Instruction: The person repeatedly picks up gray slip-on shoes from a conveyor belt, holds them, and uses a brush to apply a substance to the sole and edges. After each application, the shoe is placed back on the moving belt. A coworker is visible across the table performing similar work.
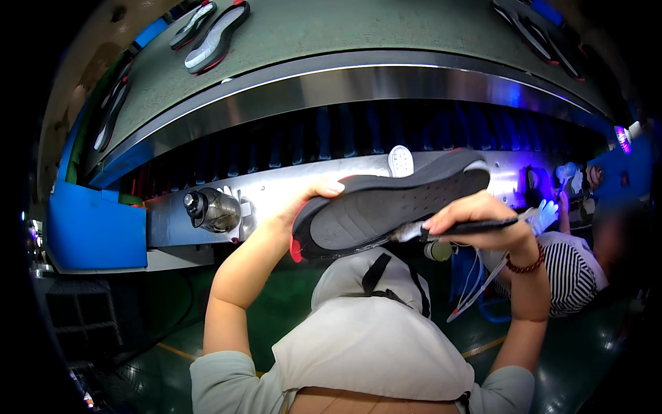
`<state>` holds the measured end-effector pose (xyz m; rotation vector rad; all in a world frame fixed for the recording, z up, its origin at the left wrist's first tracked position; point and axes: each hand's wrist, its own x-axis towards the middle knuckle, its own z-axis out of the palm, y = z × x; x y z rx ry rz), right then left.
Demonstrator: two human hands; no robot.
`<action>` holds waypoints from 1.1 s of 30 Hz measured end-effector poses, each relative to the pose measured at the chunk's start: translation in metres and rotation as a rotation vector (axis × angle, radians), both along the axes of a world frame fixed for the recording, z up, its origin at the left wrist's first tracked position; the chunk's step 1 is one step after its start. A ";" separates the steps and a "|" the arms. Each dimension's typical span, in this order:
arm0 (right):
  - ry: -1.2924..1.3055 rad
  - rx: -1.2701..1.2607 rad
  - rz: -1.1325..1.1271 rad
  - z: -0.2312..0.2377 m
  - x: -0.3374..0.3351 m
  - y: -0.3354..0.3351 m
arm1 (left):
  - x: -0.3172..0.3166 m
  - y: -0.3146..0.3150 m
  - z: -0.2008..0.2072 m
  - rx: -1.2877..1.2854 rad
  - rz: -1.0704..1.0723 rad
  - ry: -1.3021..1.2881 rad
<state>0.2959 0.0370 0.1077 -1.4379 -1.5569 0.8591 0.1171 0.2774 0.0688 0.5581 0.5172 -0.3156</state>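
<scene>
A black shoe sole [372, 201] with a grey inner face and red at its heel is raised over my lap, tilted up to the right. My left hand [293, 207] grips it at the heel end, thumb on the upper rim, the other fingers hidden underneath. In my right hand [483, 219] is a brush [408, 232] with a dark handle. Its pale bristles touch the sole's lower rim near the middle. A beaded bracelet circles my right wrist.
Ahead runs a green conveyor belt [358, 31] carrying several soles [217, 38] behind a metal edge. On the steel shelf [276, 183] below stand a dark see-through bottle [217, 209] and a white perforated piece [400, 161]. A jar [438, 250] and a striped-clothed co-worker [569, 274] are at right.
</scene>
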 end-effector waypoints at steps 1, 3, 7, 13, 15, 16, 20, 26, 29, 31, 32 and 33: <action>-0.011 -0.020 0.039 -0.002 -0.001 -0.002 | 0.000 0.005 -0.002 0.078 -0.042 -0.012; -0.103 0.008 0.076 0.018 -0.011 0.000 | -0.005 0.017 -0.001 0.161 -0.061 -0.038; -0.057 0.236 -0.139 0.053 -0.036 -0.007 | 0.004 0.037 0.004 0.077 -0.012 -0.235; 0.362 0.273 -0.507 -0.013 -0.044 0.016 | 0.049 -0.025 -0.083 -0.036 0.169 -0.176; 0.606 0.209 -0.640 -0.042 -0.045 0.022 | 0.049 -0.033 -0.099 -0.094 0.057 -0.177; 0.635 0.199 -0.680 -0.056 -0.042 0.022 | 0.048 -0.033 -0.112 -0.110 0.001 -0.227; 0.720 0.182 -0.823 -0.089 -0.035 0.023 | 0.052 -0.043 -0.101 -0.023 0.108 -0.211; 0.649 0.304 -1.000 -0.080 -0.016 0.048 | 0.049 -0.063 -0.113 -0.039 0.134 -0.315; 0.383 0.335 -1.045 -0.072 -0.026 0.063 | 0.046 -0.070 -0.107 0.020 0.209 -0.241; -0.212 0.533 -0.980 -0.075 -0.037 0.069 | 0.045 -0.074 -0.102 -0.029 0.272 -0.210; -0.294 0.526 -0.916 -0.069 -0.046 0.069 | 0.046 -0.075 -0.091 -0.024 0.302 -0.168; -0.373 0.518 -0.849 -0.065 -0.057 0.066 | 0.045 -0.071 -0.097 -0.022 0.299 -0.212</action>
